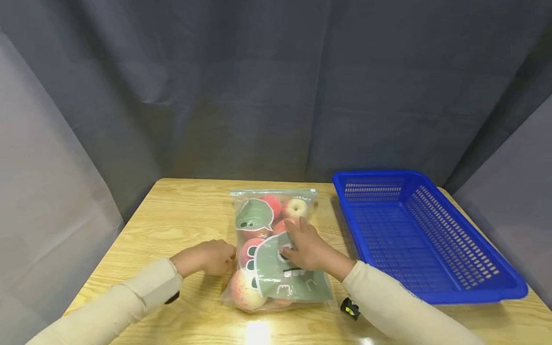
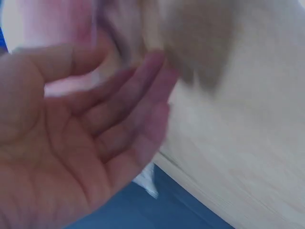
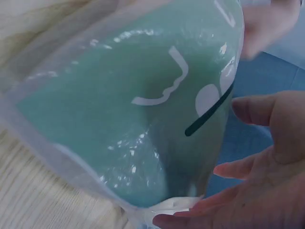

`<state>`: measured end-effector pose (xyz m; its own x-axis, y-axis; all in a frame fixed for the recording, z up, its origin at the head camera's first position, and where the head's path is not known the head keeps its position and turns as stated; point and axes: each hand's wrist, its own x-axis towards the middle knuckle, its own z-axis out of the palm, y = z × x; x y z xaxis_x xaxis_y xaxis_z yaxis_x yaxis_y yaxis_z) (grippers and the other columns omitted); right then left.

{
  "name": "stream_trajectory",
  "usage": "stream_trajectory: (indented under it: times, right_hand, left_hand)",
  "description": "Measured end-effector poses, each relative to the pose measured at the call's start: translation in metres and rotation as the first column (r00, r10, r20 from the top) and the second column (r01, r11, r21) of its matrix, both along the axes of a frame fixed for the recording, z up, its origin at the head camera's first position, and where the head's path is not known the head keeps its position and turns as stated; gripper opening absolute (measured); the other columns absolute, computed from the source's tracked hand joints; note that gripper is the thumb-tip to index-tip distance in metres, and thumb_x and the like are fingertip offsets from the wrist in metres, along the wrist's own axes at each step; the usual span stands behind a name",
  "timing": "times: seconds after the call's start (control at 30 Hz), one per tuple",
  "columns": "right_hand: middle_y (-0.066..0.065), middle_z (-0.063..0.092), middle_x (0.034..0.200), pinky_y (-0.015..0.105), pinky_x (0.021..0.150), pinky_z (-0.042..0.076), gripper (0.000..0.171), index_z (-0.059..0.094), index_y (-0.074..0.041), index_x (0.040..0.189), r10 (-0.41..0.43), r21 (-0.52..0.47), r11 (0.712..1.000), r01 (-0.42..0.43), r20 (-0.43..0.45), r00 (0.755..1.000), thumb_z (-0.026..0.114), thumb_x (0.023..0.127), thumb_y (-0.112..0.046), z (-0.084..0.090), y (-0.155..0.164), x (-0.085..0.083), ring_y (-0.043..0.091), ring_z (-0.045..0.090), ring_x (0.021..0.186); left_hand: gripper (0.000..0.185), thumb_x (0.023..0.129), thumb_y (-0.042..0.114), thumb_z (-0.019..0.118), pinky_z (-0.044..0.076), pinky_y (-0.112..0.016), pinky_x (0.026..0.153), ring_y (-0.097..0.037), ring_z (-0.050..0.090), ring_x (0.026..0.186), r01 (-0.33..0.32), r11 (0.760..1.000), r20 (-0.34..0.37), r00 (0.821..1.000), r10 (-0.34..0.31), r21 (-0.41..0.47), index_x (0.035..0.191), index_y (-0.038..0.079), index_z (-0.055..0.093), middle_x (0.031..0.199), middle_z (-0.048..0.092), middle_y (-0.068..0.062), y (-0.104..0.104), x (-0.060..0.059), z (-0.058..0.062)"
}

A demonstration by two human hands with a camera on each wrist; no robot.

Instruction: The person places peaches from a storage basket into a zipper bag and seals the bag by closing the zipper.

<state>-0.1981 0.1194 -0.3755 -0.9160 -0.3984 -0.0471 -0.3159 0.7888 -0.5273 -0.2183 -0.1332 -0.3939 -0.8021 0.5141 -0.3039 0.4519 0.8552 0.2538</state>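
Observation:
A clear zip bag (image 1: 276,273) printed with a green cartoon lies flat on the wooden table, its zip edge at the far side. Inside show several round red-and-yellow fruits (image 1: 247,291), like apples or peaches. My right hand (image 1: 306,247) lies over the bag's right half, fingers spread. In the right wrist view its thumb and fingers stand apart at the printed bag (image 3: 109,109). Beside the bag's left edge is my left hand (image 1: 215,257), its fingers loosely bent. The left wrist view is blurred; the left hand (image 2: 90,124) shows an uncovered palm there, with nothing plainly gripped.
A blue plastic basket (image 1: 360,230) with slotted walls stands on the right of the wooden table (image 1: 181,206). Dark cloth (image 1: 241,96) hangs behind the table, and pale panels (image 1: 47,191) flank it. A small black object (image 1: 350,309) shows beside the right sleeve.

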Motion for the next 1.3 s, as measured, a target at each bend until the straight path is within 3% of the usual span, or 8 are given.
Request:
stream_trajectory:
  times: [0.13, 0.27, 0.33, 0.5, 0.83, 1.0, 1.13, 1.3]
  right_hand:
    - [0.038, 0.008, 0.151, 0.068, 0.106, 0.024, 0.074, 0.031, 0.000, 0.147, 0.050, 0.008, 0.999, -0.050, -0.009, 0.999, 0.068, 0.089, -0.026, 0.003, 0.007, 0.016, 0.055, 0.012, 0.138]
    - [0.033, 0.011, 0.153, 0.074, 0.100, 0.026, 0.073, 0.038, -0.010, 0.146, 0.116, 0.056, 0.992, -0.114, -0.033, 0.993, 0.072, 0.086, -0.035, 0.001, 0.013, 0.031, 0.059, 0.008, 0.136]
    - [0.029, 0.013, 0.154, 0.078, 0.097, 0.024, 0.071, 0.041, -0.016, 0.145, 0.143, 0.087, 0.986, -0.141, -0.027, 0.989, 0.072, 0.085, -0.039, -0.002, 0.015, 0.036, 0.059, 0.005, 0.137]
    - [0.023, 0.019, 0.155, 0.080, 0.097, 0.020, 0.068, 0.047, -0.020, 0.142, 0.208, 0.144, 0.968, -0.204, -0.012, 0.978, 0.070, 0.084, -0.045, -0.007, 0.017, 0.043, 0.053, 0.002, 0.140]
    - [0.024, 0.034, 0.149, 0.072, 0.100, 0.030, 0.064, 0.051, -0.014, 0.139, 0.297, 0.177, 0.944, -0.277, -0.098, 0.950, 0.069, 0.085, -0.044, -0.010, 0.018, 0.044, 0.060, 0.013, 0.135]
    - [0.026, 0.026, 0.152, 0.070, 0.102, 0.029, 0.068, 0.045, -0.015, 0.143, 0.272, 0.191, 0.948, -0.253, -0.077, 0.959, 0.067, 0.087, -0.044, -0.009, 0.018, 0.046, 0.057, 0.010, 0.137]
    - [0.030, 0.016, 0.153, 0.069, 0.103, 0.028, 0.081, 0.031, -0.006, 0.149, 0.149, 0.113, 0.983, -0.142, -0.051, 0.988, 0.069, 0.087, -0.041, -0.008, 0.026, 0.054, 0.055, 0.010, 0.138]
    - [0.036, 0.021, 0.149, 0.062, 0.106, 0.031, 0.091, 0.022, 0.004, 0.149, -0.020, 0.031, 0.999, 0.022, -0.036, 0.999, 0.073, 0.084, -0.036, -0.011, 0.045, 0.069, 0.051, 0.027, 0.135]
  left_hand:
    - [0.039, 0.100, 0.021, 0.046, 0.052, -0.050, 0.089, -0.039, 0.063, 0.101, -0.173, 0.961, 0.002, 0.984, 0.176, 0.216, 0.124, -0.010, 0.054, 0.119, 0.060, -0.027, -0.011, -0.047, 0.000]
    - [0.047, 0.102, 0.028, 0.043, 0.052, -0.045, 0.088, -0.036, 0.061, 0.102, -0.341, 0.856, 0.041, 0.934, 0.354, 0.389, 0.123, -0.012, 0.054, 0.118, 0.061, -0.026, -0.010, -0.087, -0.007]
    - [0.045, 0.101, 0.031, 0.044, 0.053, -0.036, 0.074, -0.027, 0.061, 0.083, -0.420, 0.797, 0.078, 0.899, 0.431, 0.434, 0.112, -0.011, 0.059, 0.097, 0.064, -0.018, -0.007, -0.100, -0.011]
    - [0.037, 0.101, 0.029, 0.046, 0.036, -0.026, 0.054, -0.017, 0.041, 0.063, -0.547, 0.709, 0.140, 0.825, 0.548, 0.444, 0.087, -0.003, 0.058, 0.069, 0.044, -0.003, -0.003, -0.119, -0.014]
    - [0.023, 0.097, 0.017, 0.055, 0.046, -0.031, 0.066, -0.025, 0.059, 0.083, -0.599, 0.567, 0.084, 0.725, 0.683, 0.565, 0.096, 0.000, 0.069, 0.098, 0.069, -0.015, -0.002, -0.140, -0.010]
    - [0.027, 0.099, 0.019, 0.051, 0.046, -0.027, 0.063, -0.023, 0.061, 0.079, -0.579, 0.601, 0.057, 0.744, 0.665, 0.550, 0.106, -0.001, 0.067, 0.097, 0.070, -0.015, -0.002, -0.144, -0.007]
    - [0.032, 0.101, 0.020, 0.041, 0.041, -0.024, 0.053, -0.014, 0.050, 0.059, -0.535, 0.715, 0.114, 0.828, 0.548, 0.449, 0.091, -0.003, 0.060, 0.074, 0.059, -0.010, -0.006, -0.134, -0.005]
    - [0.020, 0.090, 0.002, 0.045, 0.047, -0.026, 0.053, -0.011, 0.047, 0.053, -0.361, 0.863, 0.209, 0.930, 0.303, 0.353, 0.075, -0.004, 0.057, 0.067, 0.059, -0.010, -0.018, -0.093, -0.005]
